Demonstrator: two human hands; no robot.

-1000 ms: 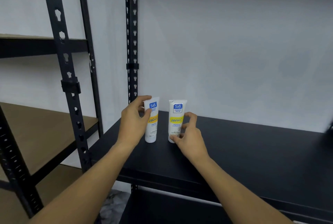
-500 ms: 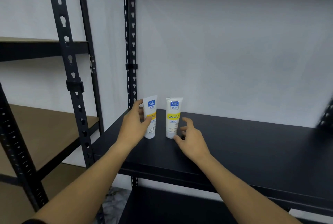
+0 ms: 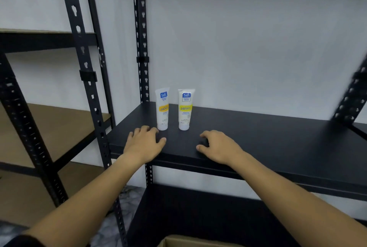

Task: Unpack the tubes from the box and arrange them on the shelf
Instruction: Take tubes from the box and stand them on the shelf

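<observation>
Tubes first: two were stood on their caps at the middle of the frame, the left tube [image 3: 162, 109] and the right tube [image 3: 185, 109], near each other but not touching, labels turned outward. They were parked at the back left corner of the black shelf [image 3: 268, 137], close to the wall and just beside the rear upright post [image 3: 141, 48], presumably so a row could be built rightward from that corner and nothing gets knocked off the front edge.

Neither tube was being held. The left hand [image 3: 146, 143] was seen palm down on the shelf, just in front of the left tube, fingers loosely curled and gripping nothing. The right hand [image 3: 217, 145] was likewise empty, fingers bent under and relaxed, lower and to the right of the right tube, clear of it.

A corner of the cardboard box [image 3: 190, 242] was caught at the bottom edge of the frame, contents not visible. Probably more tubes were left to fetch, given all that bare shelf to the right.
</observation>
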